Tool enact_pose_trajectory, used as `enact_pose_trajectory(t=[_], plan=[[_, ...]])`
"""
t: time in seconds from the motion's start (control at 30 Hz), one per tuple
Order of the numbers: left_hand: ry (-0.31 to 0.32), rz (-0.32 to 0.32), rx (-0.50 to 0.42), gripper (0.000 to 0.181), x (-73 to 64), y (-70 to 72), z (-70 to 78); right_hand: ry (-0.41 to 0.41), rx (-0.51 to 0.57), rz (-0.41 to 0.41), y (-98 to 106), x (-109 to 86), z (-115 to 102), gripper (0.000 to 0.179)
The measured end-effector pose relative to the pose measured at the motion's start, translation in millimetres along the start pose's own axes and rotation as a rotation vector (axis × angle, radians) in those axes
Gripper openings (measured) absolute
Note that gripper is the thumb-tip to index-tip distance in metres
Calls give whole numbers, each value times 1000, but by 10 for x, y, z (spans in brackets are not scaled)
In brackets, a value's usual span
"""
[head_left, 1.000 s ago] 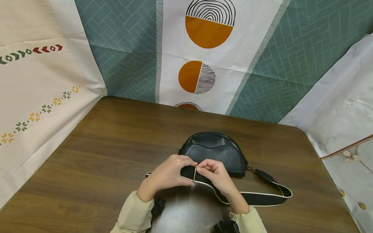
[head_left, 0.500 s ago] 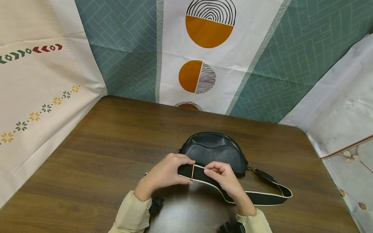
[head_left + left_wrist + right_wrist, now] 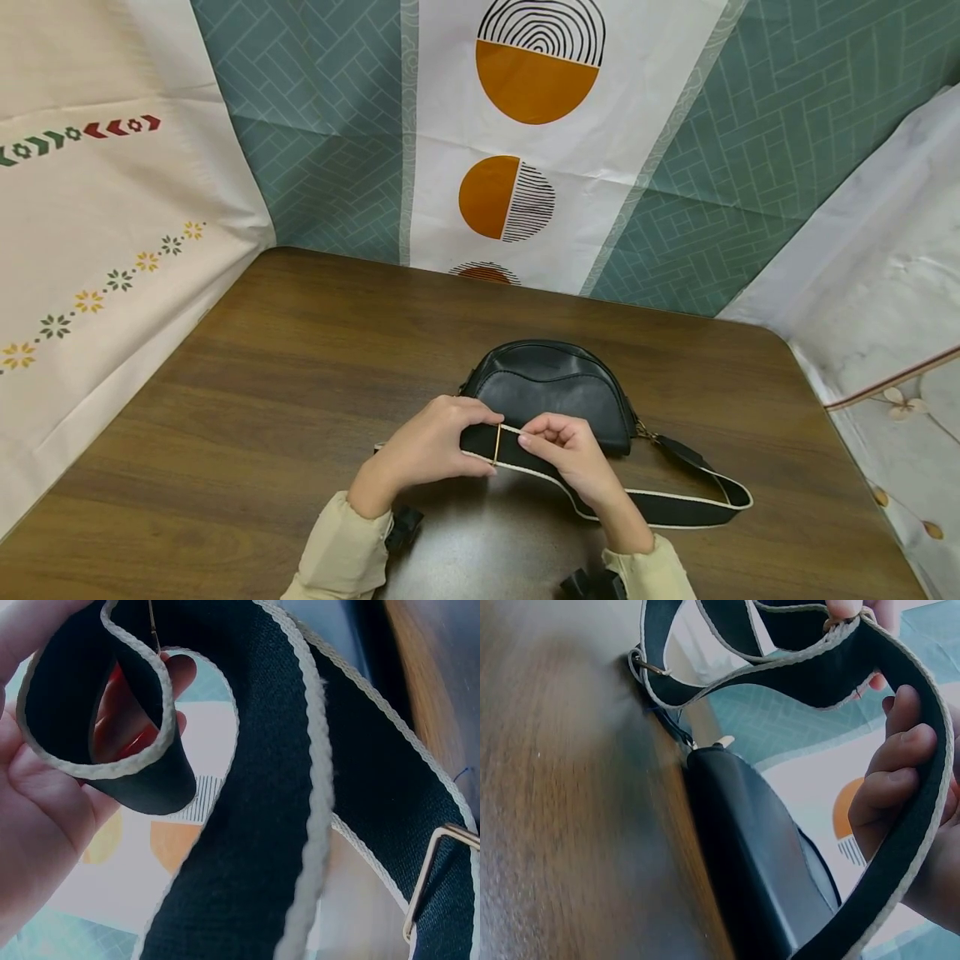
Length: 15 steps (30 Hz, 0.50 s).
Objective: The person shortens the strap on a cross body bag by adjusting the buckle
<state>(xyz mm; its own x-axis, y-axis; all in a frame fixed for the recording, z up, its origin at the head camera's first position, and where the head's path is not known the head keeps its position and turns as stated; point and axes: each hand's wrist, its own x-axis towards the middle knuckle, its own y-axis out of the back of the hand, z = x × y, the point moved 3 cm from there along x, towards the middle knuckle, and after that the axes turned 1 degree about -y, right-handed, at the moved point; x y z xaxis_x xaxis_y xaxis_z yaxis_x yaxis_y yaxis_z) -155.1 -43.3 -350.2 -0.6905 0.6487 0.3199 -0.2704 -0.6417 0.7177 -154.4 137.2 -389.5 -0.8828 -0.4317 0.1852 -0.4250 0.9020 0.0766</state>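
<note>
A black half-moon shoulder bag (image 3: 555, 387) lies on the table with its wide black, cream-edged strap (image 3: 682, 510) out in front. My left hand (image 3: 427, 446) holds the strap at a gold slider buckle (image 3: 497, 444), thumb below and fingers above. Just right of the buckle, my right hand (image 3: 566, 458) pinches the strap's upper edge between thumb and fingers. In the left wrist view the strap curls into a loop (image 3: 142, 787) by the left palm, and another gold metal piece (image 3: 427, 877) shows at lower right. The right wrist view shows strap passing across the right fingers (image 3: 900, 757).
The brown wooden table (image 3: 262, 400) stretches around the bag. A gold clasp (image 3: 642, 430) joins the strap to the bag's right end. Patterned cloths (image 3: 330, 150) hang behind the table and at both sides.
My right hand has slid right along the strap from the buckle, then back slightly left. The left hand and buckle have shifted a little left. The bag stays put.
</note>
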Motion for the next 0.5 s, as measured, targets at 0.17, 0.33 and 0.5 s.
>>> enact_pose_trajectory(t=[0.17,0.33,0.5], plan=[[-3,-19,19,45,19,-26,16,15,0,-11,-51,42,0,10],[-12,-23,28,45,26,-43,27,17,-7,-16,-96,73,6,11],[-14,-21,27,46,24,-40,22,19,-13,-9,-102,74,-1,9]])
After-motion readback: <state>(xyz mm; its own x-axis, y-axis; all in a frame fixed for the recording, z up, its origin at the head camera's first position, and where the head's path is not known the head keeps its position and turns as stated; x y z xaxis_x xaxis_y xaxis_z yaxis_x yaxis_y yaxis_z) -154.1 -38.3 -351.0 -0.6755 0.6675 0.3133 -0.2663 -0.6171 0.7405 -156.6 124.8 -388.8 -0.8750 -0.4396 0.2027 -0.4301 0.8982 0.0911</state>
